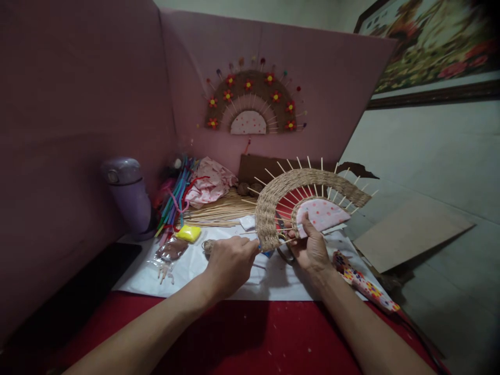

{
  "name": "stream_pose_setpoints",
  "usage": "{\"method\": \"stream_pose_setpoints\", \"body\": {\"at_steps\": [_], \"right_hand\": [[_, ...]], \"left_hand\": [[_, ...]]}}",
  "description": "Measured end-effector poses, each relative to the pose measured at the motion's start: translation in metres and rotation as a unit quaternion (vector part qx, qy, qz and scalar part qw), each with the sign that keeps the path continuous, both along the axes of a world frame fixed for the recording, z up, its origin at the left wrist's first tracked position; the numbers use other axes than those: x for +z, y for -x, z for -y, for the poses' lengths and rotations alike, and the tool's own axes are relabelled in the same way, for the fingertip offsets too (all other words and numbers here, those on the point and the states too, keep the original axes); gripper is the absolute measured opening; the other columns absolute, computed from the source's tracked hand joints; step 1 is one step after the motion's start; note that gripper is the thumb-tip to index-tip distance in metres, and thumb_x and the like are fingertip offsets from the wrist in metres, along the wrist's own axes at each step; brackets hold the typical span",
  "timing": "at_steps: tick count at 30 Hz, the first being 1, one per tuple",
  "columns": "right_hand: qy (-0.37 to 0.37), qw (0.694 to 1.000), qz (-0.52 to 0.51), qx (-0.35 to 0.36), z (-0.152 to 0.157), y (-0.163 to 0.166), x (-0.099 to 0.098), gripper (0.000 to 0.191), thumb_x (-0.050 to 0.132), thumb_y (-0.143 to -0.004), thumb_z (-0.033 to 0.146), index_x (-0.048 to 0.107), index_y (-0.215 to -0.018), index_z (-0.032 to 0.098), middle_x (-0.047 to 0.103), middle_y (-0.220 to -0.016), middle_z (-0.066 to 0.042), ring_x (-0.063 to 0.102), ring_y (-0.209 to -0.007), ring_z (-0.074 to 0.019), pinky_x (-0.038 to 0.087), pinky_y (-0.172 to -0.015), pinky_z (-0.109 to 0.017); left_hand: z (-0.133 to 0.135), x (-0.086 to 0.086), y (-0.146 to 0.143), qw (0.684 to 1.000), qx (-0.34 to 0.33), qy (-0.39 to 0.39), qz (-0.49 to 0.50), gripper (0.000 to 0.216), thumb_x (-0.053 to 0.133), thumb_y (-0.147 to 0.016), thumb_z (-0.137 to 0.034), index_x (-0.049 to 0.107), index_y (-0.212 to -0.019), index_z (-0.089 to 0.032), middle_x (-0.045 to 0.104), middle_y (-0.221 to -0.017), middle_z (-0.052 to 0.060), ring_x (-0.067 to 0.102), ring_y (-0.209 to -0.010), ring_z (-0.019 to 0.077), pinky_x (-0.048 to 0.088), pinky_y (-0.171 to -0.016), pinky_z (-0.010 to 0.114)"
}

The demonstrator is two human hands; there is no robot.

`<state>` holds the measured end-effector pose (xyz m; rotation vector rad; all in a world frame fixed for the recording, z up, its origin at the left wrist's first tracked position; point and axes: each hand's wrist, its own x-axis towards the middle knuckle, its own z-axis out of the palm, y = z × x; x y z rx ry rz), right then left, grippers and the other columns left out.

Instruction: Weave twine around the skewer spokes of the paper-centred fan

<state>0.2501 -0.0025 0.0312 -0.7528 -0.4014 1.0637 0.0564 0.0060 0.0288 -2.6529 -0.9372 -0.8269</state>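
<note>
Head view — the right hand (311,251) is pinching the woven fan (267,211) by its dotted half-disc (323,214), thumb in front, holding it above the white sheet (136,276). The left hand (233,264) is curling its fingers at the fan's lower-left end — cannot tell whether they are pinching it.

Over on the bench's (289,333) left stands a bottle (130,203), pipe cleaners (172,203) just right of it; sticks (213,213) lie beyond the twine ball (208,247); the held fan (322,215) is right of that ball, before the panel (328,99).
</note>
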Motion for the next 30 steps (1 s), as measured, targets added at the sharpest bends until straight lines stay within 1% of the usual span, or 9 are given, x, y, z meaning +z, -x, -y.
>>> {"method": "stream_pose_setpoints", "body": {"at_steps": [3, 7, 10, 15, 20, 26, 30], "right_hand": [[0.001, 1.0, 0.001, 0.004, -0.001, -0.002, -0.002, 0.035, 0.074, -0.062, 0.043, 0.056, -0.075, 0.016, 0.065, -0.06, -0.003, 0.049, -0.041, -0.0063, 0.035, -0.029, -0.012], [-0.009, 1.0, 0.008, -0.007, -0.002, -0.005, -0.003, 0.035, 0.072, -0.065, 0.045, 0.056, -0.074, 0.016, 0.065, -0.061, -0.004, 0.049, -0.041, -0.0063, 0.035, -0.03, -0.012], [-0.022, 1.0, 0.008, -0.016, -0.002, -0.007, -0.002, 0.034, 0.073, -0.064, 0.044, 0.055, -0.075, 0.017, 0.064, -0.06, -0.001, 0.05, -0.041, -0.0062, 0.035, -0.03, -0.012], [-0.035, 0.999, -0.018, -0.033, -0.002, -0.007, 0.001, 0.036, 0.076, -0.06, 0.04, 0.052, -0.076, 0.018, 0.058, -0.054, 0.004, 0.049, -0.04, -0.0054, 0.036, -0.031, -0.011], [-0.037, 0.998, -0.04, -0.035, -0.003, -0.008, 0.002, 0.038, 0.078, -0.059, 0.04, 0.05, -0.073, 0.018, 0.056, -0.052, 0.005, 0.049, -0.042, -0.0054, 0.037, -0.033, -0.011], [-0.033, 0.998, -0.034, -0.04, -0.002, -0.006, 0.002, 0.038, 0.076, -0.06, 0.042, 0.048, -0.071, 0.019, 0.055, -0.053, 0.005, 0.048, -0.042, -0.0056, 0.038, -0.033, -0.012], [-0.032, 0.998, -0.034, -0.037, -0.001, -0.006, 0.003, 0.036, 0.076, -0.061, 0.04, 0.049, -0.072, 0.019, 0.055, -0.053, 0.005, 0.049, -0.043, -0.0059, 0.038, -0.033, -0.012]], "left_hand": [[0.001, -0.002, 0.0, 1.0, -0.005, -0.016, -0.015, 0.016, 0.045, -0.086, -0.022, 0.061, -0.086, -0.018, 0.063, -0.065, 0.001, 0.055, -0.058, 0.0141, 0.029, -0.048, 0.024], [0.0, -0.005, -0.001, 0.999, -0.019, -0.039, -0.023, 0.015, 0.047, -0.085, -0.021, 0.06, -0.09, -0.018, 0.062, -0.063, 0.0, 0.056, -0.056, 0.0141, 0.03, -0.047, 0.025], [0.001, -0.007, -0.002, 0.998, -0.033, -0.059, -0.016, 0.015, 0.048, -0.084, -0.02, 0.059, -0.093, -0.018, 0.061, -0.061, 0.0, 0.055, -0.054, 0.014, 0.03, -0.047, 0.025], [0.003, -0.01, -0.003, 0.995, -0.056, -0.077, 0.003, 0.014, 0.047, -0.084, -0.017, 0.059, -0.092, -0.017, 0.06, -0.061, 0.0, 0.053, -0.054, 0.0135, 0.03, -0.047, 0.025], [0.005, -0.01, -0.003, 0.996, -0.055, -0.069, -0.032, 0.016, 0.046, -0.083, -0.015, 0.058, -0.092, -0.017, 0.06, -0.061, 0.0, 0.053, -0.054, 0.0134, 0.03, -0.046, 0.026], [0.006, -0.011, -0.005, 0.993, -0.061, -0.054, -0.084, 0.033, 0.043, -0.077, -0.01, 0.052, -0.109, -0.013, 0.062, -0.065, 0.003, 0.057, -0.055, 0.0141, 0.032, -0.044, 0.025], [0.005, -0.014, -0.005, 0.993, -0.066, -0.044, -0.089, 0.037, 0.044, -0.077, -0.009, 0.05, -0.112, -0.012, 0.063, -0.067, 0.004, 0.058, -0.057, 0.0151, 0.034, -0.044, 0.026]]}}
